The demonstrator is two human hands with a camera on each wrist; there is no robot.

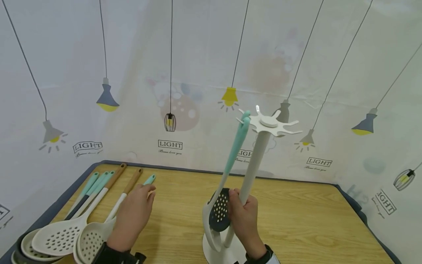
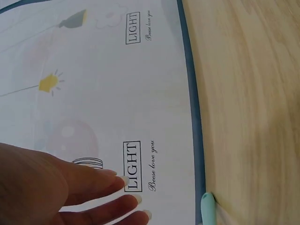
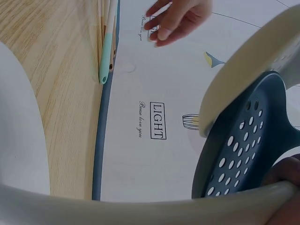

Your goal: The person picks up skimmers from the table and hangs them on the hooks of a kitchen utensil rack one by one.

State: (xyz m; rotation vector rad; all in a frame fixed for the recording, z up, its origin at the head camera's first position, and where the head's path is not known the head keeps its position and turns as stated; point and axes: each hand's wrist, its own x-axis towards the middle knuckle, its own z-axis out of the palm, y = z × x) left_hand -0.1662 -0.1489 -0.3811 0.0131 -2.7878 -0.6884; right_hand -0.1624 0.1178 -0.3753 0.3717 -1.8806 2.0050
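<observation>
Right hand (image 1: 245, 222): fingers curled around the post of the white stand (image 1: 256, 163), closed to the post's thickness. The thumb lies close to the dark slotted turner (image 1: 216, 216); contact cannot be told. Left hand (image 1: 135, 214): fingers loosely bent, thumb apart, holding nothing, just beside a mint handle (image 1: 150, 179) at the table's far-left side.

Step in hand, as I judge it: steadying the stand while utensils go on. Best kept firm at the post, since the load seems all on one side. For the left, I would take a handle near its end, leaving the tip free to meet a hook; using the opposite side should balance the weight.

Further out: the turner and a pale utensil (image 1: 207, 225) hang by mint handles from the left of the hooked top (image 1: 268, 123); right-hand hooks are bare. On the wooden table (image 1: 303, 216), left, lie more utensils, including a large white skimmer (image 1: 62, 236) with a brown-ended handle.
</observation>
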